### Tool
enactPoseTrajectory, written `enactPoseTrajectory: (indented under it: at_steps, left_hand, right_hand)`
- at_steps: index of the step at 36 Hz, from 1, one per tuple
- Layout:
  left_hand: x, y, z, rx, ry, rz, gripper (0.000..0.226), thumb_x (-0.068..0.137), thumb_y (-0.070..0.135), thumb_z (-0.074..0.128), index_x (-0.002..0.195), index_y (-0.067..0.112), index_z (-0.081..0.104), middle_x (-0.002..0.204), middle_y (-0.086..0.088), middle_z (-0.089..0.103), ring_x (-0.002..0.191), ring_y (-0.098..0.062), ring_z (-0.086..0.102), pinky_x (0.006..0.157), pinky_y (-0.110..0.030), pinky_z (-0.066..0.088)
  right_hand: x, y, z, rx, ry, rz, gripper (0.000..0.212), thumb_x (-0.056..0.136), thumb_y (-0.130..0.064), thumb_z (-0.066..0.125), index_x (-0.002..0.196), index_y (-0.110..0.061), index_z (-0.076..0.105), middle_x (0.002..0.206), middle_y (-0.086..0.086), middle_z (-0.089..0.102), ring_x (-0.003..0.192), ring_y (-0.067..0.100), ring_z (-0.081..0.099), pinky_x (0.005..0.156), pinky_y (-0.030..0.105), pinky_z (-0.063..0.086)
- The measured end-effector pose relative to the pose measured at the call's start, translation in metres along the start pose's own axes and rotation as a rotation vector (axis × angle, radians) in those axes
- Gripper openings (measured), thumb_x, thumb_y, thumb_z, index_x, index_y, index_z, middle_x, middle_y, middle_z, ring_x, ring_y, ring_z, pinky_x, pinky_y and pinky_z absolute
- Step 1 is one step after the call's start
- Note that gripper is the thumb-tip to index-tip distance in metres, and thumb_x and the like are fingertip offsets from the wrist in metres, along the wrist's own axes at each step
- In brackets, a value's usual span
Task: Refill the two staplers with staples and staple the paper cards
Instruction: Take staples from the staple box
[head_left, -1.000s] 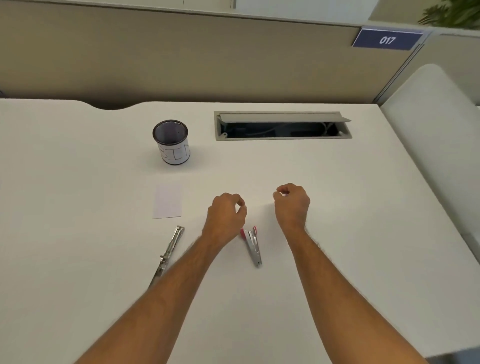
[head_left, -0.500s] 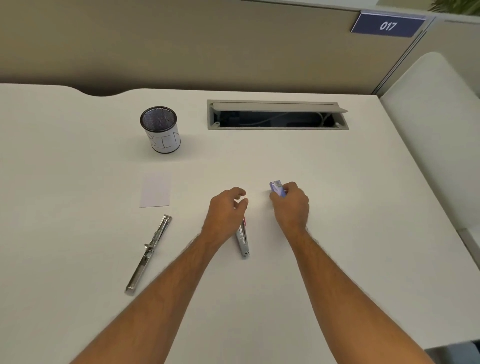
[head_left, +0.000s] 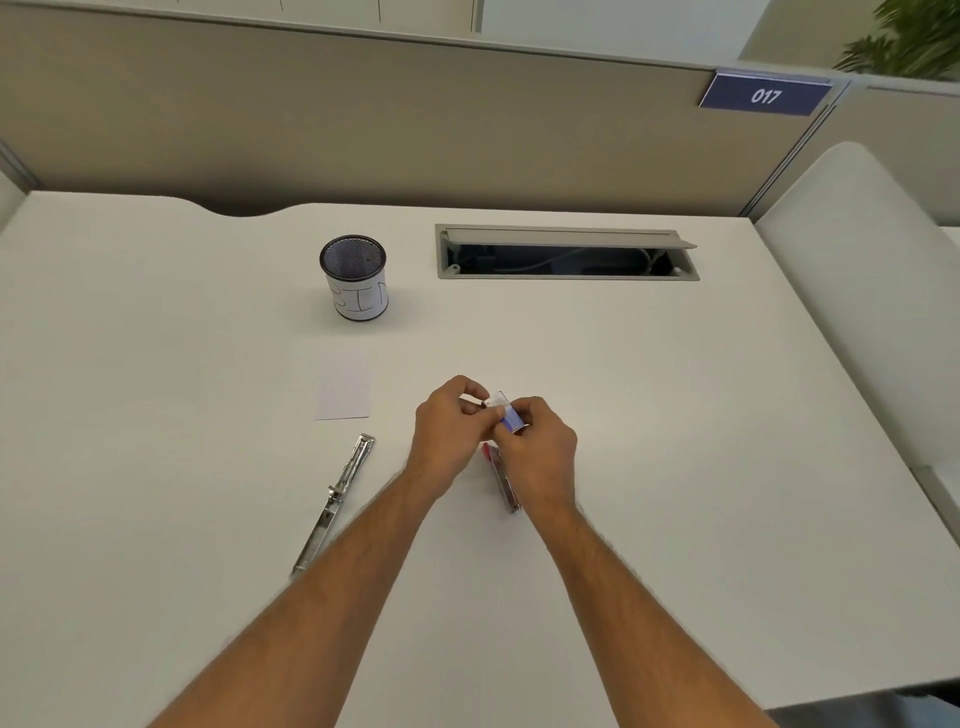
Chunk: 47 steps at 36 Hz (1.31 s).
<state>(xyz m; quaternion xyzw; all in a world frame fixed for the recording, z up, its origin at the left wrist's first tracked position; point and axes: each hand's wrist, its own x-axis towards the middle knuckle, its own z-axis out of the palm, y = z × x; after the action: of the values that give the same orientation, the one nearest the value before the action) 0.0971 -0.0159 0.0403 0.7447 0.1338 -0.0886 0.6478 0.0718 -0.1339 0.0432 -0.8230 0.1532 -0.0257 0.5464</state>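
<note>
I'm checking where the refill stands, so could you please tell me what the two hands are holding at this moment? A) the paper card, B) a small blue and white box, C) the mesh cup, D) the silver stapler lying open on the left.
B: the right hand and the left hand meet on the small blue and white box above the desk, while the other three lie untouched.

Card (head_left: 343, 391) between cup (head_left: 356, 280) behind, stapler (head_left: 337, 499) before.
</note>
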Motion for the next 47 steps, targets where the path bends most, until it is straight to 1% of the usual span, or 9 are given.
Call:
enactPoseTrajectory:
  at_steps: [3,8,12,16,20,24,29,38,47]
  left_hand:
    - [-0.002,0.0,-0.008,-0.089,0.007,-0.043,0.02,0.081,0.012,0.083,0.095,0.01,0.069,0.08,-0.011,0.078,0.072,-0.023,0.078,0.075,-0.036,0.064]
    - [-0.009,-0.002,-0.023,-0.229,0.013,-0.092,0.02,0.08,0.0,0.081,0.096,-0.001,0.07,0.083,-0.016,0.079,0.074,-0.027,0.078,0.076,-0.04,0.065]
    - [-0.015,-0.003,-0.035,-0.283,0.05,-0.103,0.014,0.082,-0.001,0.08,0.093,-0.003,0.072,0.086,-0.02,0.078,0.079,-0.03,0.078,0.077,-0.037,0.065]
    - [-0.019,-0.004,-0.046,-0.281,0.097,-0.112,0.013,0.085,0.0,0.078,0.094,-0.004,0.069,0.091,-0.023,0.077,0.084,-0.032,0.078,0.075,-0.036,0.065]
    - [-0.021,-0.008,-0.058,-0.273,0.143,-0.13,0.017,0.09,0.005,0.076,0.099,-0.004,0.066,0.095,-0.023,0.076,0.087,-0.032,0.078,0.081,-0.042,0.065]
    - [-0.02,-0.009,-0.068,-0.259,0.171,-0.141,0.016,0.093,0.01,0.074,0.101,-0.001,0.064,0.095,-0.021,0.077,0.086,-0.029,0.079,0.081,-0.042,0.065]
    - [-0.017,-0.008,-0.082,-0.299,0.176,-0.17,0.012,0.1,0.013,0.066,0.105,0.005,0.059,0.091,-0.02,0.078,0.076,-0.026,0.08,0.068,-0.034,0.065]
    - [-0.017,-0.01,-0.092,-0.392,0.21,-0.177,0.016,0.104,0.025,0.061,0.107,0.013,0.051,0.089,-0.02,0.077,0.074,-0.031,0.079,0.061,-0.032,0.063]
    - [-0.02,-0.012,-0.095,-0.371,0.17,-0.121,0.031,0.089,0.004,0.075,0.11,0.012,0.054,0.104,-0.023,0.074,0.078,-0.033,0.079,0.068,-0.038,0.065]
  right_hand:
    - [-0.006,-0.003,0.005,-0.016,-0.026,-0.004,0.01,0.093,-0.024,0.067,0.089,-0.016,0.066,0.081,0.001,0.072,0.078,0.026,0.069,0.069,0.04,0.059]
    - [-0.016,-0.007,0.011,-0.01,-0.06,-0.045,0.006,0.091,-0.024,0.07,0.085,-0.021,0.069,0.077,-0.004,0.071,0.071,0.017,0.063,0.056,0.016,0.046]
    - [-0.023,-0.012,0.016,-0.021,-0.129,-0.065,0.002,0.089,-0.02,0.07,0.09,-0.022,0.071,0.08,-0.006,0.072,0.072,0.009,0.062,0.058,0.015,0.047]
    - [-0.028,-0.015,0.024,-0.042,-0.169,-0.039,0.007,0.088,-0.014,0.067,0.089,-0.021,0.068,0.079,-0.002,0.072,0.073,0.015,0.064,0.061,0.027,0.051]
    - [-0.031,-0.02,0.034,-0.055,-0.187,-0.038,0.02,0.088,-0.009,0.068,0.103,-0.023,0.07,0.082,-0.011,0.071,0.067,0.0,0.062,0.058,0.01,0.047]
    - [-0.031,-0.023,0.039,-0.092,-0.207,-0.032,0.031,0.084,-0.011,0.069,0.111,-0.025,0.072,0.086,-0.011,0.074,0.079,0.012,0.069,0.073,0.031,0.059]
    - [-0.033,-0.026,0.045,-0.022,-0.242,-0.016,0.031,0.077,-0.012,0.072,0.098,-0.036,0.072,0.083,-0.014,0.075,0.08,0.013,0.072,0.079,0.04,0.061]
    - [-0.037,-0.035,0.047,0.077,-0.287,-0.015,0.043,0.079,-0.002,0.072,0.106,-0.035,0.061,0.096,-0.005,0.075,0.081,0.03,0.072,0.077,0.046,0.059]
    - [-0.037,-0.039,0.044,0.029,-0.335,-0.043,0.031,0.084,-0.006,0.071,0.106,-0.026,0.063,0.103,-0.001,0.075,0.082,0.028,0.074,0.076,0.044,0.059]
